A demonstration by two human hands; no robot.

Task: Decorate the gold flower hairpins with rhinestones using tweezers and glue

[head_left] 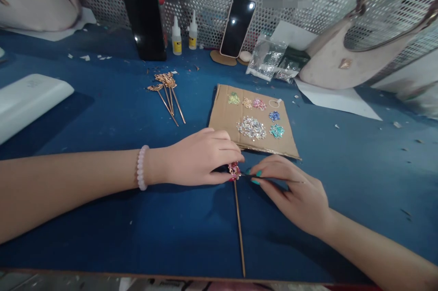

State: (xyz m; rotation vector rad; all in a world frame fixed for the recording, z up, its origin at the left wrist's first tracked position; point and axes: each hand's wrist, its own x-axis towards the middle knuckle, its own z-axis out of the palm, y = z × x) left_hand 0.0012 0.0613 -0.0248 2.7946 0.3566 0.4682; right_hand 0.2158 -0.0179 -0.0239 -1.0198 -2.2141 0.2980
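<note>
My left hand [208, 156], with a beaded bracelet [141, 168] on its wrist, pinches the ornate head of a hair stick [239, 222]. Pink and red stones show on that head, and the long thin shaft points down toward the table's front edge. From the right, my right hand [294, 186] grips dark tweezers [251, 175], their tip touching or very close to the ornament. Whatever the tip may carry is too small to make out. Just beyond my hands lies a cardboard piece [224, 113] with small piles of coloured rhinestones [251, 127].
Several gold hair sticks [167, 90] lie behind my left hand. Glue bottles [176, 38], a black tablet-like panel [143, 15] and a phone [237, 26] stand along the perforated metal screen. Plastic bags [267, 58] and a handbag [345, 54] sit back right, a white case [34, 101] left.
</note>
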